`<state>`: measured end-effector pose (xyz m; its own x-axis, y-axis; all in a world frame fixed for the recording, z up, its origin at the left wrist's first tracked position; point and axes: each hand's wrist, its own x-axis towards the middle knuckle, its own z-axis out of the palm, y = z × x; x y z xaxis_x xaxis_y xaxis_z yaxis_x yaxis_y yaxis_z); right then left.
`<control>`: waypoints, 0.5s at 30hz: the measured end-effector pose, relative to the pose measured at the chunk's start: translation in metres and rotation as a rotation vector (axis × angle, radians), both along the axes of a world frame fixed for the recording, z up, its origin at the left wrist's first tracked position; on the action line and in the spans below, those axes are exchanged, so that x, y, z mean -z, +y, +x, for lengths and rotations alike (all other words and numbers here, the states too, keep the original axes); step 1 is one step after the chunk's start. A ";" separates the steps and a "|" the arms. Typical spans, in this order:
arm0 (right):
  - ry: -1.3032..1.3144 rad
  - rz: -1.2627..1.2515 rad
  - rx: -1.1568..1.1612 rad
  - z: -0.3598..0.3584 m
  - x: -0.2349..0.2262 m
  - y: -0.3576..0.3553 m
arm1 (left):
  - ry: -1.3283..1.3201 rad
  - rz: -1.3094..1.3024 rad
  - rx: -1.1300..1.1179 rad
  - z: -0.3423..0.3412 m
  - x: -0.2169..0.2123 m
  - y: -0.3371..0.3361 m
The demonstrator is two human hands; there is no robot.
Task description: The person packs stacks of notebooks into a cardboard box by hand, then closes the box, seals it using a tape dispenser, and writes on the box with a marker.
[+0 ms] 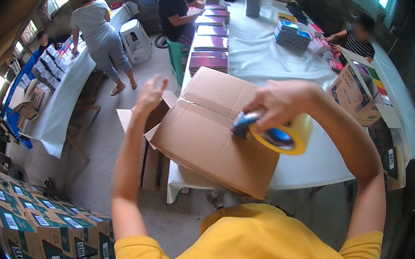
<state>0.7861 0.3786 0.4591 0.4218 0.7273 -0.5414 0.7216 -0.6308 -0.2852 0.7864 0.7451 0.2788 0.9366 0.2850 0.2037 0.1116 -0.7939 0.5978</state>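
Observation:
A brown cardboard box (214,144) lies tilted at the near corner of the white-covered table. Clear tape (197,103) runs along its top seam from the far left edge toward the middle. My right hand (283,102) grips a blue tape dispenser (241,125) with a large yellow tape roll (297,138), its head against the box top. My left hand (150,96) is raised by the box's far left edge, fingers stretched out and nothing visible in them. An open cardboard box (148,168) stands just left of the taped one.
Stacks of books (208,43) line the table's left edge. Another open carton (353,96) sits at right. Many packed cartons (51,232) are piled at lower left. Co-workers sit at both table sides; another person (93,30) stands by the left table (70,101), near a white stool (135,41).

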 end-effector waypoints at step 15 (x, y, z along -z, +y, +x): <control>-0.138 -0.315 -0.290 -0.081 0.151 -0.144 | 0.473 1.601 0.949 -0.114 -0.058 -0.385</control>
<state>0.7047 0.2347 0.3076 0.3087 0.6347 -0.7085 0.8992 -0.4375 -0.0002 0.6719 0.3605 0.3370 0.6988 -0.4437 -0.5611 -0.7137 -0.3799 -0.5884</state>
